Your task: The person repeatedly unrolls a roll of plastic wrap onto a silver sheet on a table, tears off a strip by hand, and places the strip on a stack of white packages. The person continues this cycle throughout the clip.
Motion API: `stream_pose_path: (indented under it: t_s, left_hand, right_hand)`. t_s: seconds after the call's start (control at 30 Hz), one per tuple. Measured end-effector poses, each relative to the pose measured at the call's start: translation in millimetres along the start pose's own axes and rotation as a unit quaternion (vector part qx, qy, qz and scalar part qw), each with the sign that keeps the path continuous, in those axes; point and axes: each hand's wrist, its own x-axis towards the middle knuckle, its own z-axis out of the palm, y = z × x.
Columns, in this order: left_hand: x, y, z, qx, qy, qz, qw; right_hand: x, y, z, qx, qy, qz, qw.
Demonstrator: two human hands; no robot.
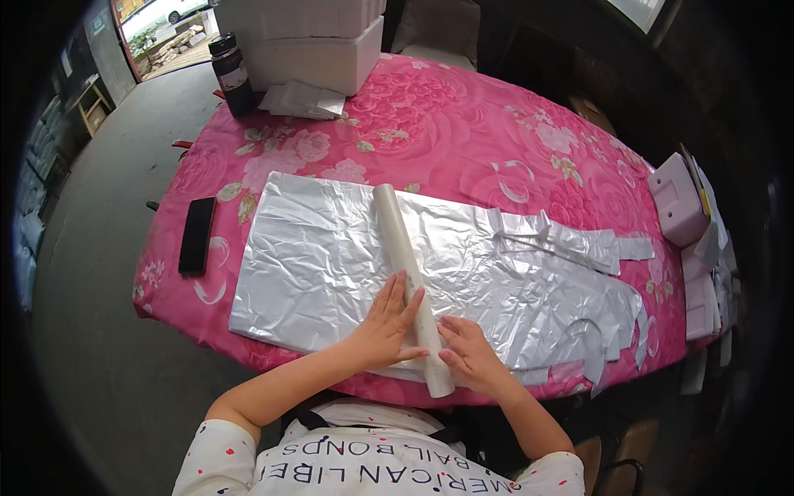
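**Two Hands Bear on a Pale Tube Over Silver Sheeting**

A person's left hand [387, 324] lies outspread against a long pale tube [400, 240], its thumb across it, while the right hand [468, 350], loosely bent, touches the opposite edge; neither is clenched. The tube slants from between 11 and 12 o'clock to between 5 and 6 across creased silver sheeting [310, 256], whose ragged strips trail toward 3 o'clock. Beneath spreads a table [463, 120] draped in pink florals. Seen from the tube, a black phone [197, 236] lies between 9 and 10 o'clock, a dark bottle [235, 81] between 10 and 11, and white boxes [354, 62] at 11.
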Motion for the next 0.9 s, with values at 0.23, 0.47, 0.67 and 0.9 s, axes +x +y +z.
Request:
stream_pose_path:
  t_s: [0.23,0.47,0.67,0.9]
  left_hand:
    - [18,35,7,0.019,-0.048,0.018,0.999]
    - [16,47,27,-0.085,-0.010,0.049,0.995]
    - [26,58,34,-0.074,-0.026,0.058,0.995]
    - [31,81,33,-0.040,-0.056,0.088,0.994]
  right_hand:
    - [-29,52,-19,-0.230,0.039,0.040,0.971]
    - [-99,169,-107,-0.267,0.160,0.166,0.936]
    - [-169,227,-153,-0.290,0.302,0.286,0.862]
    - [-146,170,-158,-0.328,0.366,0.288,0.822]
